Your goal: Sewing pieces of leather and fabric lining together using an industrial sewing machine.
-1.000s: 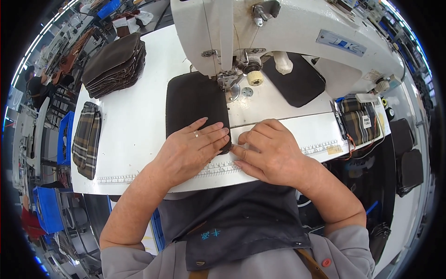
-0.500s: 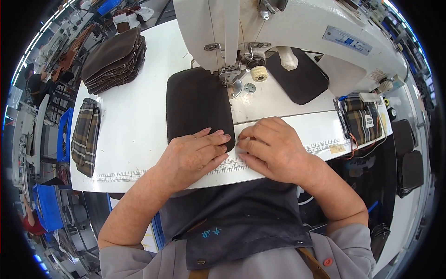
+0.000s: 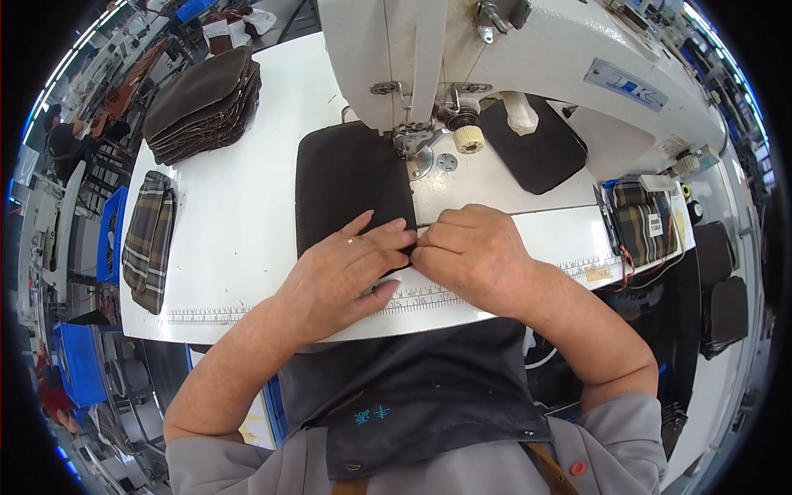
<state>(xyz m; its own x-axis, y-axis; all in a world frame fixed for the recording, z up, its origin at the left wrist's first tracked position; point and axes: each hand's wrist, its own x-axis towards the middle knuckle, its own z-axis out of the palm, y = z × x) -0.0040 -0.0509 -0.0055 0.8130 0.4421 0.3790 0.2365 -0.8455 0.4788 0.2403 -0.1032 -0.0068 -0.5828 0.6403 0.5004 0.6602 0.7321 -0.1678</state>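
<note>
A dark rounded-corner panel [image 3: 351,177], brown-black and leather-like, lies flat on the white sewing table [image 3: 239,247]. Its right edge runs under the needle and presser foot area [image 3: 410,147] of a white sewing machine [image 3: 495,49]. Flat on the panel's near part rests my left hand [image 3: 342,262], fingers stretched out and a ring on one of them. My right hand [image 3: 478,256] has its fingers curled together at the panel's near right corner, pinching its edge. The fingertips partly hide that corner.
A stack of dark brown panels [image 3: 202,103] stands at the far left, with folded plaid fabric [image 3: 148,243] nearer. Another dark panel [image 3: 540,148] lies under the machine arm. More plaid fabric [image 3: 639,219] sits at the right. A ruler scale [image 3: 210,316] runs along the table's near edge.
My right hand has shifted slightly left, and its fingers have closed at the panel's corner. The fingers of my left hand have spread apart somewhat. The whole view has moved slightly.
</note>
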